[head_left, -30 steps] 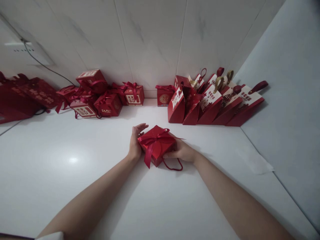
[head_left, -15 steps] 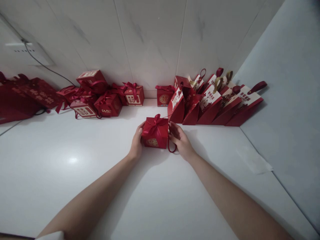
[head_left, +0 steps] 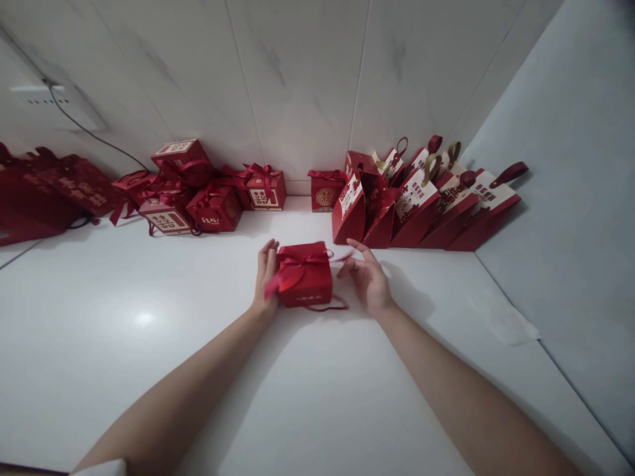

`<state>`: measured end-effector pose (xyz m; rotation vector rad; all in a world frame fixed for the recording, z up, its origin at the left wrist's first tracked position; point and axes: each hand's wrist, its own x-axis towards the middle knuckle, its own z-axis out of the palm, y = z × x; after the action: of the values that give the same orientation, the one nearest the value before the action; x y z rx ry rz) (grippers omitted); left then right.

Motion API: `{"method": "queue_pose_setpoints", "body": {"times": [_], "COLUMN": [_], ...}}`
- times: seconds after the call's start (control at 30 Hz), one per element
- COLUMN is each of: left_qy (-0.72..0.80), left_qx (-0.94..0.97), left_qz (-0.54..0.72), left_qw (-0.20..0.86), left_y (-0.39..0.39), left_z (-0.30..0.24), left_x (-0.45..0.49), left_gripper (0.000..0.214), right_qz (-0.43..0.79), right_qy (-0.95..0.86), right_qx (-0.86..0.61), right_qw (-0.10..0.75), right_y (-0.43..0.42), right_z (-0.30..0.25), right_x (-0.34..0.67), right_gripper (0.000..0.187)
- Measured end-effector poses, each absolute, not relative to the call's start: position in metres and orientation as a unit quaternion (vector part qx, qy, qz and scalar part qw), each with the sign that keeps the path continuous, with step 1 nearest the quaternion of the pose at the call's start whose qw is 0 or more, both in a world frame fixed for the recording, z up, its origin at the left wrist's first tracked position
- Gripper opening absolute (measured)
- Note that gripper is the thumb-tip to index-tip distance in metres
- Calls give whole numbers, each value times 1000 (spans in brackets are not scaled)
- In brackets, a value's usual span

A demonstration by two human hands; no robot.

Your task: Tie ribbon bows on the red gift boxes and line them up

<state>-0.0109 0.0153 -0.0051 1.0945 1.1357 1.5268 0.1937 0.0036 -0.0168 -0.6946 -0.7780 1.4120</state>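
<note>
In the head view a red gift box [head_left: 305,283] sits on the white table in front of me. A red ribbon bow [head_left: 301,260] is tied across its top, one tail hanging blurred over the left side. A thin red cord [head_left: 330,307] trails at its lower right. Along the box's left side my left hand [head_left: 266,277] stands with fingers stretched out; whether it presses on the box I cannot tell. To the right, my right hand [head_left: 370,281] is apart from the box, its fingers spread and curved near a blurred ribbon end [head_left: 342,256].
Red boxes with ribbons [head_left: 214,208] cluster at the back left, and another red box [head_left: 325,192] stands by the wall. Several red triangular boxes with loops [head_left: 414,198] line the back right. Dark red bags [head_left: 34,198] lie far left, below a cable [head_left: 89,131].
The box has turned and shifted slightly toward me, so a different side faces me. My right hand has drawn away from it. My left hand's fingers have straightened.
</note>
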Motion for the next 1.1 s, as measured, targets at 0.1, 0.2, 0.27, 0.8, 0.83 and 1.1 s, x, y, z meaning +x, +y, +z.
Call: {"method": "queue_pose_setpoints", "body": {"times": [0.1,0.2,0.27,0.8,0.83,1.1], "left_qy": [470,461,463,472,472,468], "left_qx": [350,354,367,802,831,869], "left_qz": [656,647,638,317,243,-83], "left_qw": [475,492,494,184,164,139], "left_y": [20,19,17,-3,-7,-1], "left_z": [-5,-4,-5,101,107,141], "left_x": [-12,-10,-10,-15,-6,-19], "left_gripper": [47,52,55,69,83,120], "right_qz": [611,618,619,601,600,613], "right_qy": [-294,-280,-289,-329,-331,-338], "right_qx": [-321,-327,-326,-338,-337,-329], "right_qw": [661,658,654,645,646,634], "right_y": [5,7,7,7,7,12], "right_z": [-12,-10,-11,-17,-17,-23], "right_x": [197,197,196,192,192,194], "right_gripper": [36,29,25,23,24,30]}}
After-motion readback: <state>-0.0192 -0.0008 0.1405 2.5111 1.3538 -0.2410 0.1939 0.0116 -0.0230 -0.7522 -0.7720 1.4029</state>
